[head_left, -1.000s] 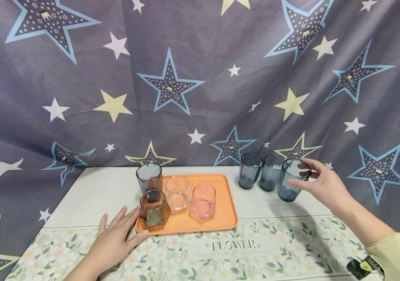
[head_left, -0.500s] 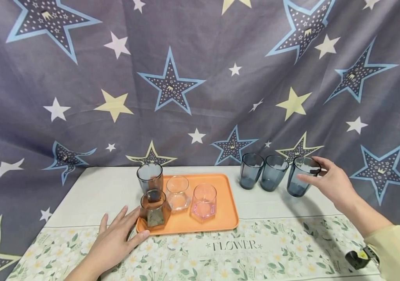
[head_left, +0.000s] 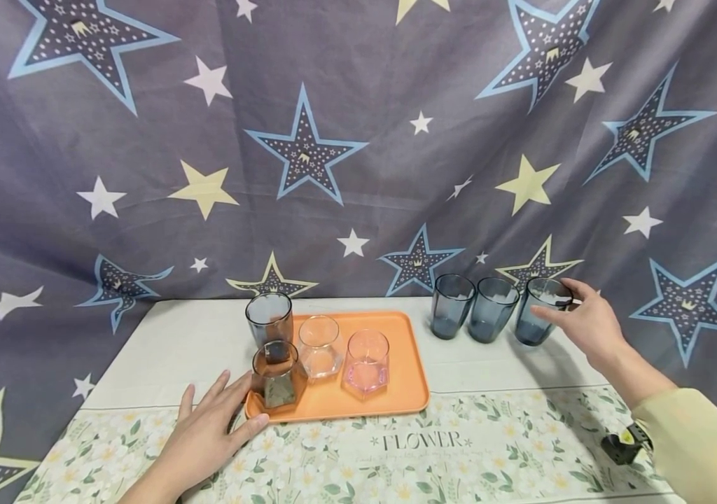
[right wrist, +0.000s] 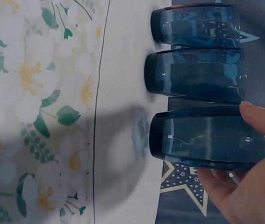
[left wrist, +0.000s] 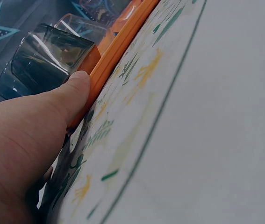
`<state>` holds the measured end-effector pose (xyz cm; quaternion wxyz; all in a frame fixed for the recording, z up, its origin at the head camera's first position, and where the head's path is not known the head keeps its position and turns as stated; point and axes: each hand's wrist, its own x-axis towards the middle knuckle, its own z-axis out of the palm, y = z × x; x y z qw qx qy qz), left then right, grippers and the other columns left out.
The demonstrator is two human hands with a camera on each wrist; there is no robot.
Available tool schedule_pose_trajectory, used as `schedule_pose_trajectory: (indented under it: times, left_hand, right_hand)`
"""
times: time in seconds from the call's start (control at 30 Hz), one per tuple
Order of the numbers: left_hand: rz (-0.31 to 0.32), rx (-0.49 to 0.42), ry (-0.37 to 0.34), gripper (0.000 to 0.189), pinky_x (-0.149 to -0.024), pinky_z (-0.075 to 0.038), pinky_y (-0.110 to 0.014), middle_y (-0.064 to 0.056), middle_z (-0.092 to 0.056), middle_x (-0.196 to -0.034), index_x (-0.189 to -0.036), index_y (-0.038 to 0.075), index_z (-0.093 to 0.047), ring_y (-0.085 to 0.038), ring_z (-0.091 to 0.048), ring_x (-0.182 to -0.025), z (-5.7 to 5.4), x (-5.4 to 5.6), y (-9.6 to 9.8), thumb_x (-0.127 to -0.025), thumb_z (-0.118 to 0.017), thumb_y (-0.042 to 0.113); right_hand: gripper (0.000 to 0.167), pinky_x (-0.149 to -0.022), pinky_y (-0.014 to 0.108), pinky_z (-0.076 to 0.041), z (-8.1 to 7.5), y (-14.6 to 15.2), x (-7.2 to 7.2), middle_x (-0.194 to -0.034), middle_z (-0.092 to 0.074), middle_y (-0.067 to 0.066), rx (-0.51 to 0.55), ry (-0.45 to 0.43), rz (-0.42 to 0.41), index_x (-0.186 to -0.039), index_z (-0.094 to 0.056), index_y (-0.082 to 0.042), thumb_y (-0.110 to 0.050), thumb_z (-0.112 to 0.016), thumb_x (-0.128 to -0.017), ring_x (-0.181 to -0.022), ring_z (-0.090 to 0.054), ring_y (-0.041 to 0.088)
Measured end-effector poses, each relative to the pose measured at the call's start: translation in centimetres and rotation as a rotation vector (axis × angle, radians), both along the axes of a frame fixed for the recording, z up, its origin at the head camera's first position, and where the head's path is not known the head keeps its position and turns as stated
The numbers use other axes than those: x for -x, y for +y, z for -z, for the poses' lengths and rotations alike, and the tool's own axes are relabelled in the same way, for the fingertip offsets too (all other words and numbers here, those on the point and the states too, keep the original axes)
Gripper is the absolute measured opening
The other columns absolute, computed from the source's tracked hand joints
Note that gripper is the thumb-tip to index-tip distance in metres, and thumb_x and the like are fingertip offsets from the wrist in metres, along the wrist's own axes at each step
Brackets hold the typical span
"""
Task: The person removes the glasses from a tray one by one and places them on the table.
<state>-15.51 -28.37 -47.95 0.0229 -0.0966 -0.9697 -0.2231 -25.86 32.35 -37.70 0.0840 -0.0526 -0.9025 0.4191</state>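
My right hand grips a blue drinking glass near its rim, thumb on the near side and fingers behind. In the right wrist view that glass is upright close over the table, at the end of a row with two matching glasses. My left hand lies with fingers spread at the left front corner of an orange tray, its thumb at the tray's rim. Nearest it is a smoky brown glass on the tray.
Also on the tray are a clear glass and a pink glass. Another blue glass stands behind the brown one at the tray's left edge. A floral cloth covers the table front; a star-patterned curtain hangs right behind.
My right hand has carried the blue glass a little to the right and back, lowering it beside the other two, with a small gap between. The left hand stays in place.
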Motion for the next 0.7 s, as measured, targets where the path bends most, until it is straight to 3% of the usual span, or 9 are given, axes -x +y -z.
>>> schedule_pose_trajectory:
  times: [0.17,0.3,0.5,0.7]
  left_hand:
    - [0.000,-0.003,0.001,0.090,-0.118,0.004,-0.087,-0.018,-0.053,-0.166,-0.164,0.007,-0.054,-0.052,-0.029,-0.161,0.0,0.0,0.1,-0.103,-0.062,0.073]
    - [0.002,-0.005,0.001,0.090,-0.118,0.004,-0.087,-0.019,-0.053,-0.166,-0.164,0.007,-0.054,-0.052,-0.028,-0.161,0.0,0.0,0.1,-0.103,-0.062,0.073]
    - [0.004,-0.006,-0.001,0.090,-0.118,0.005,-0.087,-0.019,-0.053,-0.166,-0.164,0.007,-0.055,-0.052,-0.028,-0.161,0.1,0.0,0.0,-0.103,-0.062,0.073]
    - [0.003,-0.005,-0.001,0.090,-0.119,0.005,-0.086,-0.019,-0.053,-0.166,-0.164,0.007,-0.054,-0.052,-0.028,-0.161,0.2,0.0,0.0,-0.103,-0.062,0.073]
  right_hand:
    - [0.099,-0.089,0.028,-0.050,0.6,-0.1,0.8,-0.161,-0.046,0.030,0.007,0.029,0.027,-0.172,-0.026,0.006,-0.033,-0.084,-0.102,-0.130,-0.052,0.039]
    - [0.098,-0.085,0.022,-0.047,1.0,-0.2,1.3,-0.160,-0.047,0.031,0.009,0.041,0.048,-0.171,-0.027,0.007,-0.031,-0.085,-0.102,-0.127,-0.053,0.037]
    - [0.100,-0.092,0.028,-0.047,1.4,-0.4,1.6,-0.165,-0.043,0.033,0.013,0.031,0.077,-0.172,-0.026,0.006,-0.032,-0.085,-0.101,-0.131,-0.054,0.039]
    - [0.101,-0.102,0.042,-0.050,1.6,-0.7,1.7,-0.166,-0.042,0.032,0.027,0.031,0.091,-0.173,-0.025,0.005,-0.031,-0.086,-0.100,-0.132,-0.054,0.040]
